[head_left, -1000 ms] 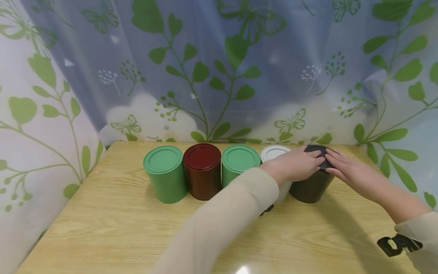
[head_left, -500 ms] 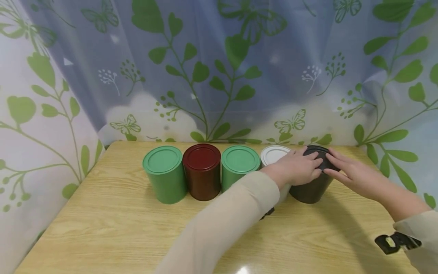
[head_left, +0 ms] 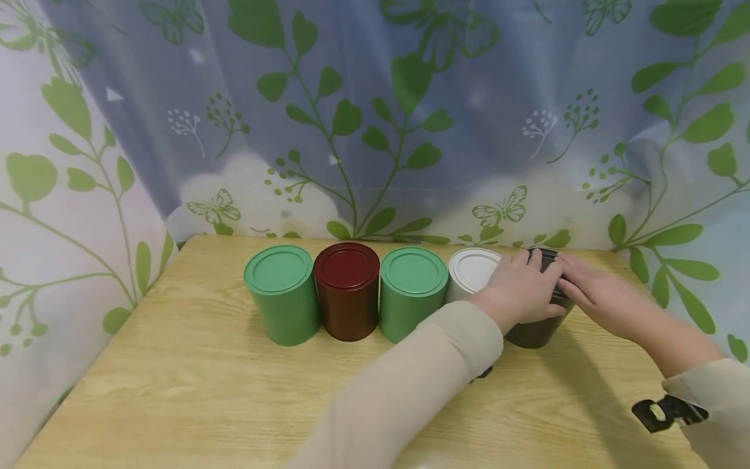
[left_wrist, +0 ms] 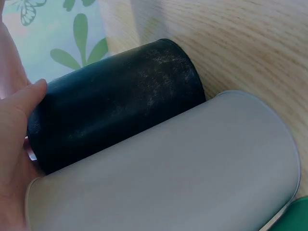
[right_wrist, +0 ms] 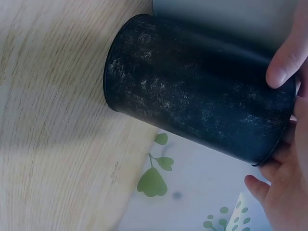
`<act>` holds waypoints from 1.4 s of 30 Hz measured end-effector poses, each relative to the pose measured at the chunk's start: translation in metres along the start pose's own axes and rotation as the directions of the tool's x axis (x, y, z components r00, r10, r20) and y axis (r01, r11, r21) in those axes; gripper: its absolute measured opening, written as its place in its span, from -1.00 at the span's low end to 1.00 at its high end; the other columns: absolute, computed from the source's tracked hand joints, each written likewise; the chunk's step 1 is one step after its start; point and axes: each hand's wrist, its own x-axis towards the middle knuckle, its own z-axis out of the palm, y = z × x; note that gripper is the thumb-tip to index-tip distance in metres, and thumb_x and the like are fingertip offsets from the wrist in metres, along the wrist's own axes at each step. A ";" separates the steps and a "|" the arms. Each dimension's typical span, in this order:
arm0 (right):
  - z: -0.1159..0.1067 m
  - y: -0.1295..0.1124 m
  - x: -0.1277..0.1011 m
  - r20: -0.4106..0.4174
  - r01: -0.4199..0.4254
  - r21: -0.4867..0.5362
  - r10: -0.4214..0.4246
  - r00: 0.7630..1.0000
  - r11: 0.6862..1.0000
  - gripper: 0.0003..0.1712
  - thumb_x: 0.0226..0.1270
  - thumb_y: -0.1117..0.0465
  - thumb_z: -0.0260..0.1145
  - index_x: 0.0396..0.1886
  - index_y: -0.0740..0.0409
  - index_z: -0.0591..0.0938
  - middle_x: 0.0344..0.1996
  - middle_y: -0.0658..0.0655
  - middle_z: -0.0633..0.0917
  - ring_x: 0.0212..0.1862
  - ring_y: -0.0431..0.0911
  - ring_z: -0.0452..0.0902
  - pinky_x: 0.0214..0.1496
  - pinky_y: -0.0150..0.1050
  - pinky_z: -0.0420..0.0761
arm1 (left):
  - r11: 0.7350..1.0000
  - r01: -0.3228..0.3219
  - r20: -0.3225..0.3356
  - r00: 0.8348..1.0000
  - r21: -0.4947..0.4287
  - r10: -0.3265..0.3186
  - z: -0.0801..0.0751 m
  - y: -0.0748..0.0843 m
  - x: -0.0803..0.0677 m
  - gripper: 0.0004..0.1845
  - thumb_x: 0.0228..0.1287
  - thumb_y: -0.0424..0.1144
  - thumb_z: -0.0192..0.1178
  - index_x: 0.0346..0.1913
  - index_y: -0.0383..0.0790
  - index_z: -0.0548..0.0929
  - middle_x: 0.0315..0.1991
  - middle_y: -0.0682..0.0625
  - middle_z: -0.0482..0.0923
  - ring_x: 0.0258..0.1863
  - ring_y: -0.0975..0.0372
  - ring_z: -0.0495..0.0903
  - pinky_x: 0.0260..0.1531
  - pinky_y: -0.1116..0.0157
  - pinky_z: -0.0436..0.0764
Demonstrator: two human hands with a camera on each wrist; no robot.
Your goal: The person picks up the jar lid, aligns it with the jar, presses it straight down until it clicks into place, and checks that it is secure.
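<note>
At the right end of a row of lidded cans, both my hands are at the top of a black can (head_left: 532, 334). My left hand (head_left: 520, 288) spans its lid, fingers reaching toward the far rim. In the left wrist view the left thumb (left_wrist: 34, 96) lies on the wall of the black can (left_wrist: 115, 103), near the lid. My right hand (head_left: 612, 303) lays its fingers over the lid from the right. In the right wrist view its thumb (right_wrist: 256, 187) is off the can wall. The hands hide most of the lid.
Left of the black can stand a white can (head_left: 473, 268), a green can (head_left: 413, 303), a dark red can (head_left: 348, 303) and another green can (head_left: 284, 306). They stand on a wooden table (head_left: 193, 378) before a leaf-patterned curtain (head_left: 363, 163).
My left hand has shifted right and its fingers now stretch over the lid's far side. My right hand has moved slightly left against it. The black can stands in the same place.
</note>
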 end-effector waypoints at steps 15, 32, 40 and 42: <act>0.000 0.003 0.001 0.017 -0.010 0.013 0.010 1.000 1.000 -0.36 0.54 0.05 -0.14 0.37 0.45 0.14 0.32 0.52 0.11 0.32 0.38 0.01 0.21 0.27 0.11 | 0.998 0.018 0.028 0.999 0.059 -0.019 -0.005 0.001 -0.003 -0.18 0.16 0.45 -0.19 0.44 0.32 -0.13 0.46 0.15 -0.16 0.42 0.26 -0.18 0.35 0.15 -0.15; -0.004 -0.004 -0.005 0.113 -0.080 0.172 0.061 0.992 0.982 -0.28 0.55 0.05 -0.17 0.37 0.56 -0.08 0.33 0.60 -0.15 0.35 0.43 -0.27 0.25 0.33 -0.08 | 0.988 -0.058 -0.103 0.992 0.145 0.073 0.012 -0.003 -0.035 -0.36 0.34 0.27 -0.17 0.43 0.27 0.05 0.43 0.11 0.03 0.39 0.25 0.02 0.34 0.14 0.01; -0.002 0.000 -0.006 0.135 -0.084 0.223 0.054 0.989 0.971 -0.27 0.55 0.04 -0.17 0.38 0.54 -0.10 0.35 0.57 -0.22 0.35 0.41 -0.40 0.25 0.35 -0.18 | 0.986 -0.046 -0.142 0.987 0.158 0.069 0.014 0.000 -0.037 -0.41 0.37 0.21 -0.14 0.42 0.23 0.11 0.40 0.08 0.10 0.37 0.21 0.07 0.29 0.21 0.13; -0.002 0.001 -0.006 0.138 -0.082 0.237 0.049 0.989 0.968 -0.27 0.55 0.05 -0.17 0.38 0.54 -0.11 0.34 0.57 -0.23 0.35 0.41 -0.42 0.25 0.35 -0.20 | 0.987 -0.043 -0.142 0.988 0.158 0.066 0.015 0.001 -0.037 -0.44 0.40 0.17 -0.16 0.41 0.24 0.12 0.39 0.08 0.11 0.37 0.21 0.07 0.29 0.22 0.15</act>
